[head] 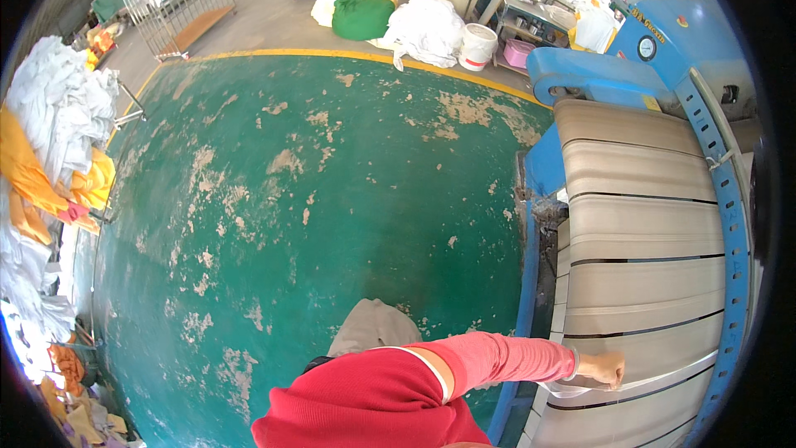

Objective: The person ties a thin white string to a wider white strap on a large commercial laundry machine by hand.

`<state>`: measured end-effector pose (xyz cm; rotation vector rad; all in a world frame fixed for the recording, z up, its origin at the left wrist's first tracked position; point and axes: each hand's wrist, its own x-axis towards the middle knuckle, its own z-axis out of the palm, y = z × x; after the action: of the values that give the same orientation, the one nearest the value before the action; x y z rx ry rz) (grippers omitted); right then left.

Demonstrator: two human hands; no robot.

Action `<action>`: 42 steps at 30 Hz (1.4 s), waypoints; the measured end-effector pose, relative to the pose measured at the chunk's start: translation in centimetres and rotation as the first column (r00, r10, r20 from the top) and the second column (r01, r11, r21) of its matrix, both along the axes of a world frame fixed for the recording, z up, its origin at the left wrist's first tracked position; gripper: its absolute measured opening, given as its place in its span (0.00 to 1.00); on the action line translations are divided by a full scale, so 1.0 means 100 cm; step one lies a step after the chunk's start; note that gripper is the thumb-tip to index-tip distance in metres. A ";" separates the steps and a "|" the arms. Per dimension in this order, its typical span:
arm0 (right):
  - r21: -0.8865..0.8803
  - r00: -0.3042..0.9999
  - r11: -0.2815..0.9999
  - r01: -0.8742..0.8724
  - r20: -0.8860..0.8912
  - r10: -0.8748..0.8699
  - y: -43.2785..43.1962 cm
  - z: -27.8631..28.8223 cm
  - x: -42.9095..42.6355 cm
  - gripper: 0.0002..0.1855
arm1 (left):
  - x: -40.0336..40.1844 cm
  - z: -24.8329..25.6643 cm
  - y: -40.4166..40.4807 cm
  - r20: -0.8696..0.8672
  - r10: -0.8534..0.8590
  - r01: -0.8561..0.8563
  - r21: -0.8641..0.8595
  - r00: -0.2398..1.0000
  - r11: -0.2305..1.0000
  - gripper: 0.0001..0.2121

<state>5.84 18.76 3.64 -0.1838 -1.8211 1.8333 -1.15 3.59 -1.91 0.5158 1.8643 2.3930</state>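
My right hand (604, 369), at the end of a pink sleeve, reaches over the lower part of the wide beige belts (647, 289) of a blue flatwork ironer. Its fingers are closed on the edge of a thin white cloth (569, 391). That cloth lies across the belts as a narrow strip and hangs a little over their near left side. The part of it under my fist is hidden. My left hand is out of view.
The ironer's blue side rail (734, 249) bounds the belts. Piled linens (68, 106) stand at the left on a metal-framed cart. Beyond the yellow floor line are a wire cage trolley (180, 6), cloth bundles (426, 28), a white bucket (478, 46) and bins.
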 end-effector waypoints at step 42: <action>0.060 0.951 0.981 0.186 -0.263 -0.164 0.039 0.046 0.154 0.11 | -0.002 0.003 -0.009 0.091 -0.197 0.195 0.030 0.976 0.980 0.05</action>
<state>21.21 22.65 8.23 -0.0691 -1.6417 1.5749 -1.32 2.73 -1.59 0.5503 1.6681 2.2696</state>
